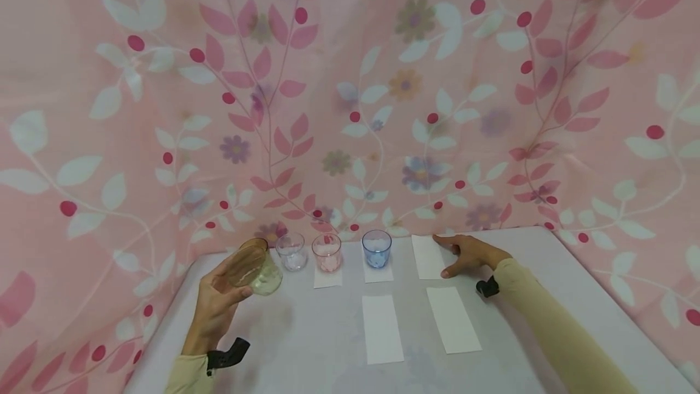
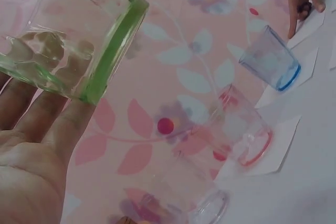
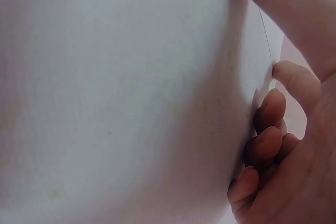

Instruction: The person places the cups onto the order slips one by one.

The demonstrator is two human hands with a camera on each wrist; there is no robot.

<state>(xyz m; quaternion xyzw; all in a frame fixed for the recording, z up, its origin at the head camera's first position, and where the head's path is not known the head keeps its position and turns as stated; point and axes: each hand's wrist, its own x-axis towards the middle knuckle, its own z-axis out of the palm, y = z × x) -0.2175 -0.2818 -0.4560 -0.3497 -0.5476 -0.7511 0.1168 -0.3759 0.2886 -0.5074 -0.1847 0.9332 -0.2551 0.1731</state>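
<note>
1. We see the left hand [image 1: 210, 309] gripping the green glass [image 1: 268, 279], lifted over the left side of the worktop [image 1: 306, 339] and tilted, its thick base toward the right.
2. The right hand [image 1: 473, 252] reaches to the far row, thumb and forefinger spread along the right side of the back-right card [image 1: 426, 257], touching it without any pinch we can make out; the other fingers curl in.
3. We judge the step to be squaring up that card; the next move seems to call for a light, steady touch, then a levelled glass (its see-through walls make edges hard to read).
4. Beside the left hand we find an amber glass [image 1: 255, 244], partly hidden, then a clear glass [image 1: 292, 255].
5. Farther right, the pink glass [image 1: 327, 254] and blue glass [image 1: 377, 251] stand upright, each on paper.
6. Nearer us lie two front cards [image 1: 383, 330], and a floral cloth [image 1: 339, 47] hangs behind.
</note>
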